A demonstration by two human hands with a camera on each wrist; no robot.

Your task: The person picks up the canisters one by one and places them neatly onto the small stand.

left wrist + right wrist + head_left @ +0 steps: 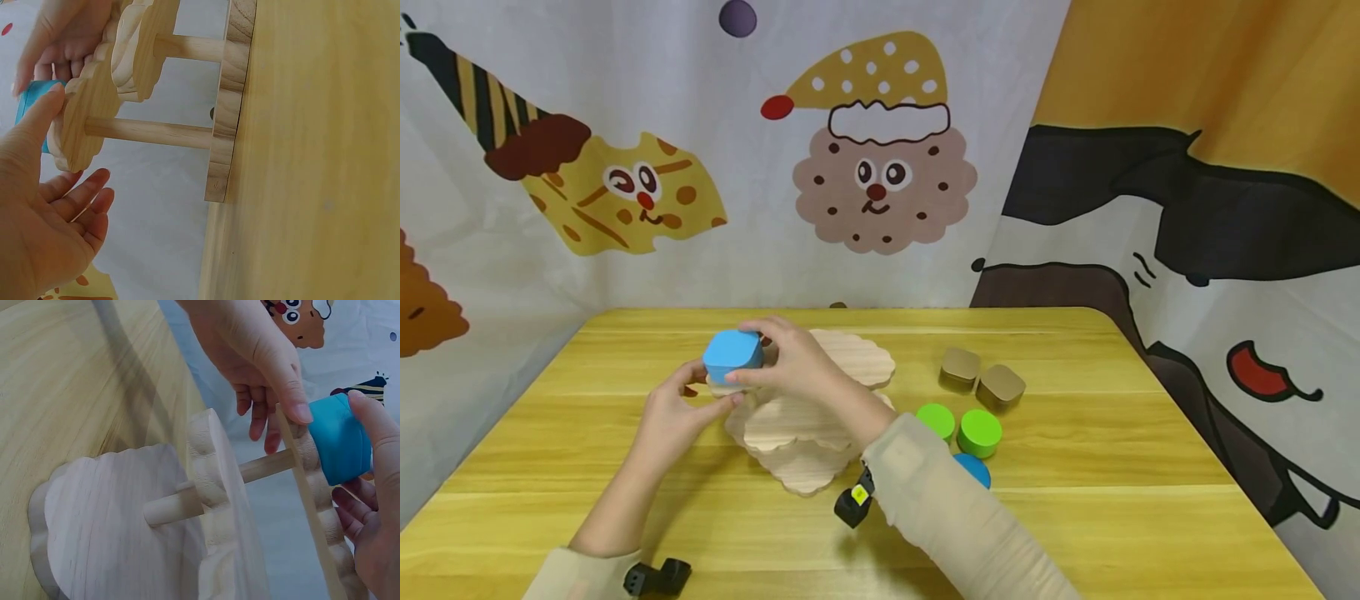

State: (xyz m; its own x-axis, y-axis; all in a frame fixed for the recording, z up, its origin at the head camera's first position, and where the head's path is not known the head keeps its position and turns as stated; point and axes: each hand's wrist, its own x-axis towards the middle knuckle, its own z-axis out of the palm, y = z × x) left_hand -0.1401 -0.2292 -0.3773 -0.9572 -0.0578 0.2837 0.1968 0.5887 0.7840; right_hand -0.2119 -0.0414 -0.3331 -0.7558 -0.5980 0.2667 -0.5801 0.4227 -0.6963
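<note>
Right hand: your right hand [797, 362] curls its fingers and thumb around the blue box [733, 353], holding it on the top tier of the wooden stand [805, 433].
Left hand: your left hand [673, 412] is mostly open, thumb tip pressed to the edge of that top tier just under the blue box, the other fingers relaxed and holding nothing.
Blue box: in the right wrist view it [340, 437] sits between your right thumb and the left thumb.
Stand: scalloped tiers joined by dowels, directly beneath both hands, resting on the table [1075, 500].
Beyond the right forearm: two green boxes [979, 432], a blue one [973, 469] partly hidden by your sleeve, and two tan boxes [981, 377] further off.
</note>
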